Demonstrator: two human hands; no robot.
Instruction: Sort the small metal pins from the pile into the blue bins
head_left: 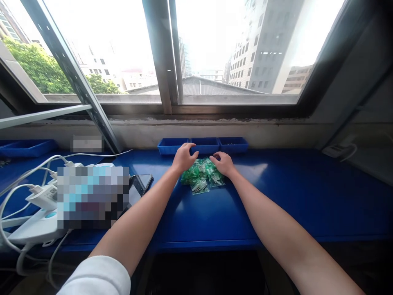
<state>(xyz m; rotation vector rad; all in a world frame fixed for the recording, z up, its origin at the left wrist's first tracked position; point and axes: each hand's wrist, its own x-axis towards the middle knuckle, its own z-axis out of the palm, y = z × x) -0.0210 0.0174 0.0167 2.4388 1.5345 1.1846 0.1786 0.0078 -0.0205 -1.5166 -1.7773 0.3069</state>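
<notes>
A pile of small clear and green plastic bags with thin metal-looking pieces inside lies on the blue table. My left hand is at the pile's upper left edge, its thumb and fingers apart with nothing visible between them. At the upper right edge is my right hand, its fingers curled and its thumb pointing inward over the bags. Whether its fingertips hold anything is hidden.
Behind the pile stand three joined blue trays, with small dark pieces in the right one. A phone, a white power strip with chargers and cables, and a blurred object occupy the left. Another blue tray sits farther left.
</notes>
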